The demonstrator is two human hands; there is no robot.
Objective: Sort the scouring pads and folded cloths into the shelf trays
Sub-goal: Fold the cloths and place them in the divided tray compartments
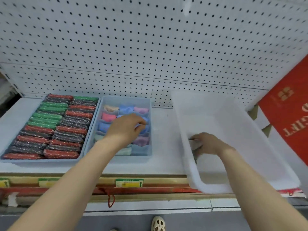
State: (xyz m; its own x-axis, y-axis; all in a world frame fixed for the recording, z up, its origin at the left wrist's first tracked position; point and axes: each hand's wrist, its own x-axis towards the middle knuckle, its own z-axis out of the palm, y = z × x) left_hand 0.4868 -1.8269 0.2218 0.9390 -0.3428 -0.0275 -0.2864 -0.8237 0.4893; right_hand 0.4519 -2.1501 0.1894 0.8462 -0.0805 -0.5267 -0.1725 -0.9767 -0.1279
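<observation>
On the white shelf (160, 144), a blue tray (15, 161) at the left is packed with red, green and dark scouring pads (50, 127). Just to its right, a divided tray (146, 100) is filled with folded cloths (108, 116) in pastel colours. Over its compartments the left hand (126, 127) is held, fingertips curled together on a blue cloth (146, 128). Inside a translucent bin (208, 187) at the right, a grey item (195, 145), too blurred to identify, is gripped by the right hand (208, 144).

Three trays (93, 140); two hands (126, 127); one red box (290, 117)
</observation>
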